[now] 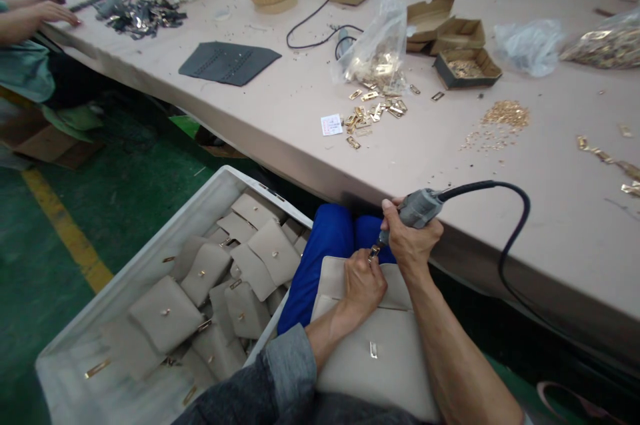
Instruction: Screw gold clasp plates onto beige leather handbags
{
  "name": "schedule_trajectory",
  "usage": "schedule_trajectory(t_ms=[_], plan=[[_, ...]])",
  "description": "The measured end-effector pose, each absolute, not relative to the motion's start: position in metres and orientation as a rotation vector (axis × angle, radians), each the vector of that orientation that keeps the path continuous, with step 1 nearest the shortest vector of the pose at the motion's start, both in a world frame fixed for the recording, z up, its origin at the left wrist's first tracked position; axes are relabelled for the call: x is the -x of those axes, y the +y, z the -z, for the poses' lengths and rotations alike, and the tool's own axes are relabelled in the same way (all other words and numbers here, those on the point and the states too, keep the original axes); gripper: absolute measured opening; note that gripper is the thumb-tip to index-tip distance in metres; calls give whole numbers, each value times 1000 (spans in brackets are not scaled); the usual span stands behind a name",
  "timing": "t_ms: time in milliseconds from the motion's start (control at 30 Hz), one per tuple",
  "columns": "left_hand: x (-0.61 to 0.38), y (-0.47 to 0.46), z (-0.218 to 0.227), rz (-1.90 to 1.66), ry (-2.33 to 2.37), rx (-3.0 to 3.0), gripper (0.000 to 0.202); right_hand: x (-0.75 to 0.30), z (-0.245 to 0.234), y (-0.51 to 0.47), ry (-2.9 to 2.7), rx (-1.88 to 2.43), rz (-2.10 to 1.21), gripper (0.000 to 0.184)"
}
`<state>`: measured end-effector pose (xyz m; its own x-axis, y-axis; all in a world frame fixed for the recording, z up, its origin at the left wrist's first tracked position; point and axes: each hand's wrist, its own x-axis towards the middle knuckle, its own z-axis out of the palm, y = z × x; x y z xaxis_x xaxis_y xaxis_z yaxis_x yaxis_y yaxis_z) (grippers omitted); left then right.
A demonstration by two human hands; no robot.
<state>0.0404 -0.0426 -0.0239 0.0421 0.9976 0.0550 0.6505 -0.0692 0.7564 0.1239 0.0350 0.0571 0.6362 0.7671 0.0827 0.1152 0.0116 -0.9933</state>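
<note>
A beige bag (373, 361) lies across my lap, its flap (333, 277) raised toward the table. My left hand (364, 281) is closed on the flap's edge, pinching it beside a gold metal clasp plate (373, 252). In my right hand (413, 238) is a grey corded electric screwdriver (419, 207), tilted down to the left. Its tip meets the clasp plate, or comes very close to it; the exact contact is too small to tell. A small metal lock piece (373, 349) sits on the bag's front.
Left of my legs stands a white crate (145, 271) of similar beige bags. On the table (280, 111) lie loose gold clasp plates (373, 111), tiny screws (505, 115), an open small box (467, 71), plastic bags and a dark panel (227, 63). Another person's hand (55, 13) rests at far left.
</note>
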Motion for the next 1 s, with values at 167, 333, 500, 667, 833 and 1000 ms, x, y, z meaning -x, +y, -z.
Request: schedule_trajectory(t_ms=[167,333,500,667,833,1000], plan=[[-40,-45,27,-824,1671,-1794,13,-120,-60,35,-801,1503,-608,38],[-39,-45,31,-807,1667,-1804,15,-119,-59,34,-839,1512,-610,36],[-38,-47,32,-822,1648,-1810,16,-117,-62,30,-901,1451,-676,35],[-37,-49,33,-912,1605,-1789,19,-131,-76,23,-973,1254,-765,34],[-34,-51,28,-1016,1587,-1736,23,-158,-110,21,-804,1086,-719,28],[-34,-53,22,-1045,1602,-1710,30,-181,-134,11,-624,1004,-622,28]])
